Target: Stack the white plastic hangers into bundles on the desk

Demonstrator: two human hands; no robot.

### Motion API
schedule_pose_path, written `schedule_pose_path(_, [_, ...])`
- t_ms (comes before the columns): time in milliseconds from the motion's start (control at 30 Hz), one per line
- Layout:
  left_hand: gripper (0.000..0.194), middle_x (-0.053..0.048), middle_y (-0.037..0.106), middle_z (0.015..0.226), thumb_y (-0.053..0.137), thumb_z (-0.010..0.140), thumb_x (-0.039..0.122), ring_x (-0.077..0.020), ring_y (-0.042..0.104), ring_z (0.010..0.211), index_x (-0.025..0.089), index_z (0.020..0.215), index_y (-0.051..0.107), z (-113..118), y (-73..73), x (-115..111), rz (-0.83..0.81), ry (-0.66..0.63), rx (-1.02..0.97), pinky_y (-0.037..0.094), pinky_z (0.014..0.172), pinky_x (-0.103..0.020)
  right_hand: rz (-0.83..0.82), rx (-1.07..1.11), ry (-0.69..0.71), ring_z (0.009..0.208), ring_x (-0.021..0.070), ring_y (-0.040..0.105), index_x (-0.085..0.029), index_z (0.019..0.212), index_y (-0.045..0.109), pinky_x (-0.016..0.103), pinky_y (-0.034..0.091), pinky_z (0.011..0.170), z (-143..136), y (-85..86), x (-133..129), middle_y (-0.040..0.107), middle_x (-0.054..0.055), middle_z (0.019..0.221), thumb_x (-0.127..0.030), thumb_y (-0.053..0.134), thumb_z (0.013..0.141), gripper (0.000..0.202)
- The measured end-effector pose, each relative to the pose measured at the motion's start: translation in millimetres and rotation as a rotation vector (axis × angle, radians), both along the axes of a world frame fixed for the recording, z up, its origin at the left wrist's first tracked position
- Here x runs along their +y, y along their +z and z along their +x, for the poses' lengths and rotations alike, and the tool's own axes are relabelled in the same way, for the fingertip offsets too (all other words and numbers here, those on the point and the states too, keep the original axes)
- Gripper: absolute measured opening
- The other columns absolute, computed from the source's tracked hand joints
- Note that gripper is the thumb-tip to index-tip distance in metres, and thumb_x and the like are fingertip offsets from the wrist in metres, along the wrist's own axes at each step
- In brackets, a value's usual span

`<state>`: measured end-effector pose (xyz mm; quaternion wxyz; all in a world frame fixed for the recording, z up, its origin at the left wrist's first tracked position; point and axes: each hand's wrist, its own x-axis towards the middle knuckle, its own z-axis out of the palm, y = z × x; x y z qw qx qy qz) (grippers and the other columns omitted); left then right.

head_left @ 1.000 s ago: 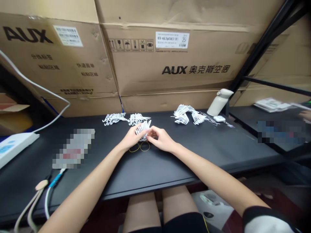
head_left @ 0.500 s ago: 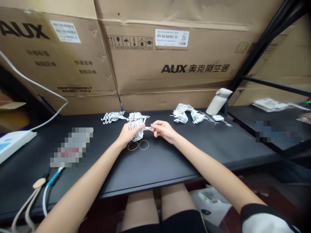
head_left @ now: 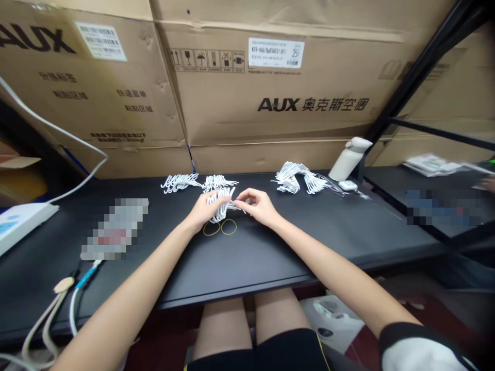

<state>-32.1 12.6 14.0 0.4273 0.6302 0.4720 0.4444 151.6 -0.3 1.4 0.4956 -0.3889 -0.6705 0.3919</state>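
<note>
My left hand (head_left: pixel 204 210) is wrapped round a bundle of thin white hooks (head_left: pixel 221 205) above the dark table (head_left: pixel 240 263). Close by on the right, my right hand (head_left: pixel 258 206) pinches at the bundle's end; what its fingertips grip is too small to make out. Two yellow rubber bands (head_left: pixel 228 226) lie side by side just below the bundle. Behind my hands sit more white hooks, one pile (head_left: pixel 180 182) to the left and one (head_left: pixel 217 182) partly hidden behind the held bundle. A larger pile (head_left: pixel 296 178) rests farther right.
A white bottle (head_left: pixel 350 158) and a small white case (head_left: pixel 348 185) stand at the back right. To the left are a blurred-out flat object (head_left: pixel 116 229), cables and a white box (head_left: pixel 23 224). Large cardboard boxes (head_left: pixel 216 113) line the back; a black metal frame (head_left: pixel 402 82) rises at right.
My right hand's fingers have shifted slightly left and up, nearer the bundle. The held bundle is tilted a little differently. The camera view has moved slightly.
</note>
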Motion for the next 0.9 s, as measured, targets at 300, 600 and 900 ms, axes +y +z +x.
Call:
schedule_pose_path(300, [0.033, -0.001, 0.066, 0.071, 0.069, 0.071, 0.049, -0.0151, 0.057, 0.063, 0.016, 0.078, 0.069, 5, 5.7, -7, -0.001, -0.144, 0.084, 0.045, 0.063, -0.026, 0.100, -0.099, 0.016, 0.054, 0.0095, 0.050, -0.016, 0.075, 0.067, 0.024, 0.041, 0.055, -1, -4.5, -2, 0.063, 0.002, 0.075, -0.032, 0.068, 0.074, 0.015])
schedule_pose_path(600, [0.037, -0.002, 0.068, 0.076, 0.073, 0.066, 0.049, -0.0170, 0.060, 0.066, 0.016, 0.084, 0.070, 0, 8.5, -8, 0.149, -0.184, 0.215, 0.047, 0.063, -0.027, 0.132, -0.099, 0.013, 0.063, 0.0139, 0.057, -0.017, 0.071, 0.069, 0.027, 0.045, 0.059, 2, -5.1, -2, 0.064, 0.004, 0.076, -0.033, 0.069, 0.075, 0.016])
schedule_pose_path(900, [0.045, -0.009, 0.072, 0.091, 0.071, 0.066, 0.052, -0.0282, 0.064, 0.092, 0.015, 0.092, 0.071, 1, 1.2, -2, 0.173, 0.134, 0.222, 0.047, 0.087, -0.037, 0.073, -0.194, -0.124, 0.067, 0.0164, 0.063, -0.017, 0.069, 0.068, 0.029, 0.048, 0.068, 12, -6.0, 11, 0.069, 0.003, 0.072, -0.025, 0.063, 0.073, 0.011])
